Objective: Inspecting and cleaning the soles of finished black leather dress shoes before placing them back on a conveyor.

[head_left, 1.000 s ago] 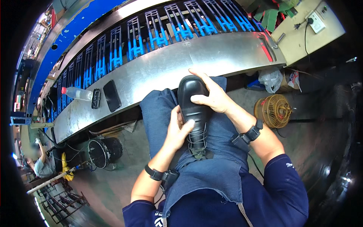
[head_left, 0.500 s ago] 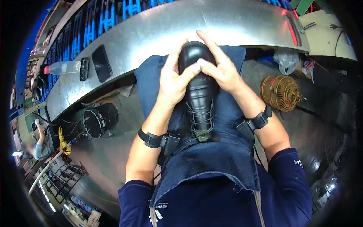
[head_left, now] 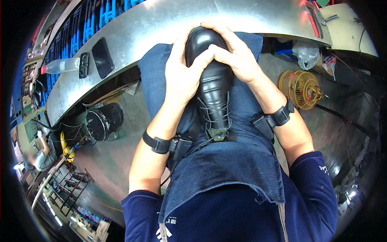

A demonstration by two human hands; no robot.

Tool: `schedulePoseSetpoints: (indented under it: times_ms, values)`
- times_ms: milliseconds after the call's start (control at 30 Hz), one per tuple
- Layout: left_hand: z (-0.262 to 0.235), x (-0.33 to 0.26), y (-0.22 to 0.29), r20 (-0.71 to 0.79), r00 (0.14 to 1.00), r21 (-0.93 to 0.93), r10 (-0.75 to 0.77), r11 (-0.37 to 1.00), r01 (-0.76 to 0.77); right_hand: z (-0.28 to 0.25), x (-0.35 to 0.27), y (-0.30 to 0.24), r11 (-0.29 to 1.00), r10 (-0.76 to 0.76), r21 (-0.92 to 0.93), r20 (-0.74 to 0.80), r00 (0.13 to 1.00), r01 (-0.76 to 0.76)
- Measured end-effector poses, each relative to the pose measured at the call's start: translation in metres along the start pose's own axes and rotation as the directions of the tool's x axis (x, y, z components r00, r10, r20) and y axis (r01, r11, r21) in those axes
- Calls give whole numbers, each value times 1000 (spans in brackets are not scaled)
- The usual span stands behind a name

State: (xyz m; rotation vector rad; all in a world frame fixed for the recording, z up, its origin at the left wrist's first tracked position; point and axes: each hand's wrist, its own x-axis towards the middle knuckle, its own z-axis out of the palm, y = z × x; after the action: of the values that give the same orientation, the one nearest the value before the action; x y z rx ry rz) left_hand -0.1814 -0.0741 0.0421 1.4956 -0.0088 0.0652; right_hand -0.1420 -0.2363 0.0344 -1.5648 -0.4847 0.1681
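While both hands press on its toe, a black lace-up boot [head_left: 213,86] lies on the blue denim apron [head_left: 225,165] spread over the person's lap, just short of the near edge of the metal worktop [head_left: 161,24]. Its leather is smooth and glossy, with a bright highlight on the rounded toe cap and a stitched seam across the vamp; thin dark laces cross loosely over the tongue, and a greenish patch shows at the throat.

The left hand [head_left: 181,76] wraps the left side of the toe, thumb laid along the upper, and the right hand [head_left: 236,56] closes over the toe's top and right side, fingers curled down on the cap. Both hands are clasped on the boot. Each wrist wears a black strap with a small black device.

The sole and heel are out of sight beneath the boot and apron folds, and the hands cover much of the toe's sides. Whether anything fills the inside of the boot cannot be told.

Its long axis runs straight away from the person, toe pointing toward the worktop's near edge, opening toward the body, upper facing up.

On the worktop's left part lie a dark phone [head_left: 102,57] and a clear plastic bottle [head_left: 60,65]. A yellow wire cage [head_left: 299,89] stands on the floor to the right.
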Motion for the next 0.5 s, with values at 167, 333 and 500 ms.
schedulePoseSetpoints:
  times_ms: [167,333,500]
  values:
    - [-2,-63,2,35,914,-282,-405,873,398,15,-17,-10,994,36,-102,-113,993,-48]
    - [-14,-65,41,-66,835,-716,-546,609,341,10,-87,-39,968,238,55,87,967,-243]
    - [-7,-90,57,210,587,-520,-782,419,744,-36,-148,-81,998,-15,-64,-173,985,4]
